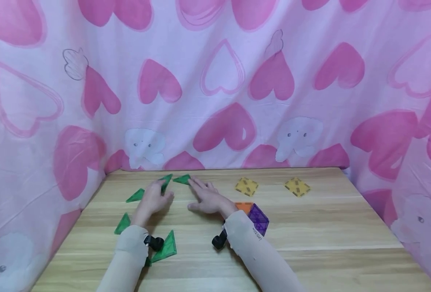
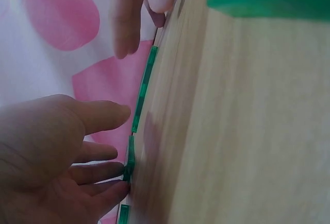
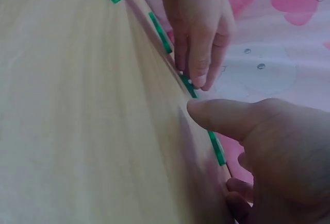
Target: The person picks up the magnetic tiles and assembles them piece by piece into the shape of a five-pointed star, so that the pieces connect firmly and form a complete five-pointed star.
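On the wooden table, my left hand (image 1: 153,198) reaches over a green triangular magnetic tile (image 1: 168,178), its fingertips touching it. My right hand (image 1: 209,198) lies a little to the right, with extended fingers at the right end of another green triangular tile (image 1: 181,179). Both tiles lie flat with a small gap between them. The left wrist view shows the left fingers (image 2: 98,171) loosely extended against a tile edge (image 2: 129,159). From the right wrist, the right thumb (image 3: 216,113) stands apart from its fingers, near a green tile edge (image 3: 216,149).
More green triangular tiles lie at left: one (image 1: 135,195), another (image 1: 122,224), and a larger one (image 1: 168,248) by the left wrist. An orange tile (image 1: 243,207) and purple tiles (image 1: 260,221) sit beside the right forearm. Two yellow square tiles (image 1: 247,187) lie farther right. A heart-patterned curtain (image 1: 215,81) hangs behind.
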`<action>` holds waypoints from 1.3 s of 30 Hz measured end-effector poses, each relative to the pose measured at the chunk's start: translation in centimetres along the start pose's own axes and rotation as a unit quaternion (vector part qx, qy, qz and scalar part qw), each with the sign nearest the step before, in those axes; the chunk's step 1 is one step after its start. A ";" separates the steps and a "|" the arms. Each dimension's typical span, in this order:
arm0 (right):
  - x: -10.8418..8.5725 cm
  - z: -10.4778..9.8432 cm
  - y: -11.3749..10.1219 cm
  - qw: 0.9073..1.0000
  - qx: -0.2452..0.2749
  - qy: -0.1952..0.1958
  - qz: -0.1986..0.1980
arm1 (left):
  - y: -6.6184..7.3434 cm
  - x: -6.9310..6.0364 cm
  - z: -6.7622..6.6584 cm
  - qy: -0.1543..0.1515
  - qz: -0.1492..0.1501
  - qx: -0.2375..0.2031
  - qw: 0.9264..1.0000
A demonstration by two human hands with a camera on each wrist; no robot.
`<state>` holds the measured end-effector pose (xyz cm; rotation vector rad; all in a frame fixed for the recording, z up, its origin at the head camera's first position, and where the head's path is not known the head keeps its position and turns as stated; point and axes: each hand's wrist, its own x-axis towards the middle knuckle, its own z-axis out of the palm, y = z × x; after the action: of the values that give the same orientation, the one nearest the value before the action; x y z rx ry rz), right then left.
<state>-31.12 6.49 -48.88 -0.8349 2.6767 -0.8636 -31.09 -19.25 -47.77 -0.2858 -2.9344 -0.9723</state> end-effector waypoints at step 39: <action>-0.3 0.5 0.1 0.973 0.094 0.172 0.119 | 1.7 0.5 3.0 0.005 0.082 -0.015 0.996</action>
<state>-30.80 6.49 -49.37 -0.3351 2.8377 -1.2725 -31.16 -16.04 -49.09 -0.5126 -2.8333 -0.9928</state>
